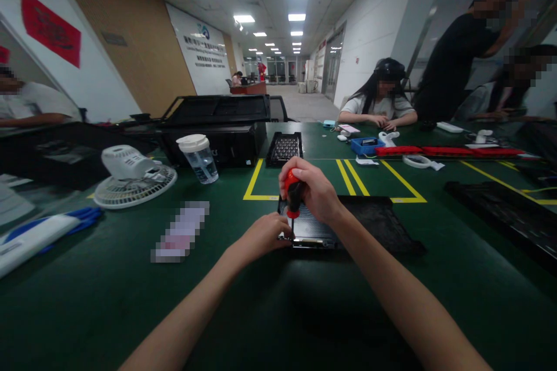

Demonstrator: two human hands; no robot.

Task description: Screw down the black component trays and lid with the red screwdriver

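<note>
My right hand (314,190) is wrapped round the red and black handle of a screwdriver (294,192), held upright with its tip down on a dark flat device (310,232). My left hand (266,234) rests on the device's near left corner, fingers curled against its edge. The device lies on a black tray (383,226) on the green table (108,295).
A white fan (133,177) lies at the left, a clear lidded cup (199,157) beside it, a black case (217,124) behind. A tray of small parts (285,148) sits inside yellow tape lines. Other people sit and stand at the far right and left.
</note>
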